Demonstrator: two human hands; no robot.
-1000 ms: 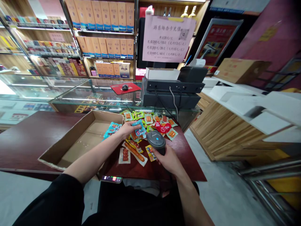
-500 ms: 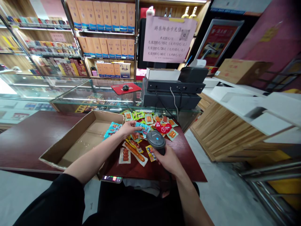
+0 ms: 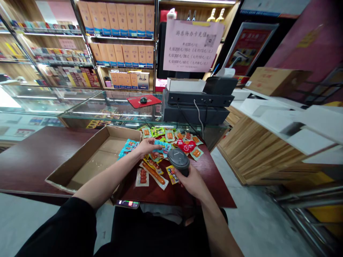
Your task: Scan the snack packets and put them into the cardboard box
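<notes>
My left hand is closed on a blue snack packet, above a spread of small packets. A dark grey barcode scanner is in my right hand, its head close to the blue packet. Below them on the table lie a long sausage in clear wrap, a pack of small sausages and a yellow packet. A heart-shaped red packet rests among several sausage packs on the far side. More blue packets sit in the cardboard box, partly behind my left wrist.
The open cardboard box stands left on the dark red table. A phone lies at the near edge. Behind is a glass counter with a red mouse pad and a black till with cables.
Both hands stay almost where they were, still holding the packet and the scanner. The small blue light on top of the scanner has gone out.
</notes>
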